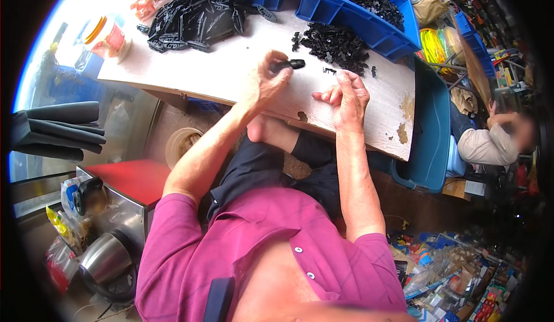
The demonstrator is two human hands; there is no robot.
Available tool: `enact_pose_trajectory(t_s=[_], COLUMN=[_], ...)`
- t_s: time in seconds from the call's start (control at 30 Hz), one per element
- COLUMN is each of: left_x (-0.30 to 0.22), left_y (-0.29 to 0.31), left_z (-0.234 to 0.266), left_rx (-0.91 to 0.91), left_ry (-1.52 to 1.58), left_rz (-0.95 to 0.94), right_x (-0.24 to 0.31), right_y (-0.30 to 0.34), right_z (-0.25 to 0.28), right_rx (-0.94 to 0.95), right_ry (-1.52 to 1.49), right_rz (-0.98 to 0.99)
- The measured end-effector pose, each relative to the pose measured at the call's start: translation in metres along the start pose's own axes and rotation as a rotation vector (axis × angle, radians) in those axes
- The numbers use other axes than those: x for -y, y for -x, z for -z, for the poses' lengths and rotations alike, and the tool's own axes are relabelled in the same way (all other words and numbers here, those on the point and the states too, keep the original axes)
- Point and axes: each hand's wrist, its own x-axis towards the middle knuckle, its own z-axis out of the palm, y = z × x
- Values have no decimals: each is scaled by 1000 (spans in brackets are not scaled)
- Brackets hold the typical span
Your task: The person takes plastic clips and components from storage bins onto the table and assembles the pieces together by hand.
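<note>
Over the white table (190,71), my left hand (267,82) is closed around a black elongated plastic part (296,64), whose rounded end sticks out past the fingers toward the right. My right hand (350,99) pinches a tiny black toothed plastic clip (329,71) between thumb and forefinger, a short gap away from the part. Beyond it lies a loose heap of small black plastic clips (334,45). Far left on the table is a pile of long black plastic parts (196,24).
Two blue bins stand at the back, the right blue bin (358,24) full of small black pieces. A plastic jar (105,36) stands at the table's left corner. A teal tub (424,131) borders the right edge. Another person (487,140) sits farther right.
</note>
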Motion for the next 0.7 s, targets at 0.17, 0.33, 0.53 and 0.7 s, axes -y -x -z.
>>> enact_pose_trajectory(t_s=[0.17,0.33,0.53,0.7], left_x=[-51,-56,-42,-49], left_y=[22,22,16,12], left_z=[-34,-39,-43,-42], left_rx=[231,305,356,304], left_ry=[666,730,726,766], left_rz=[386,450,428,601], right_x=[7,5,2,-2], right_y=[4,5,5,1], right_z=[4,4,15,20], right_rx=[31,-2,10,33], right_ry=[-19,-24,57,94], right_rz=[50,12,-38,-7])
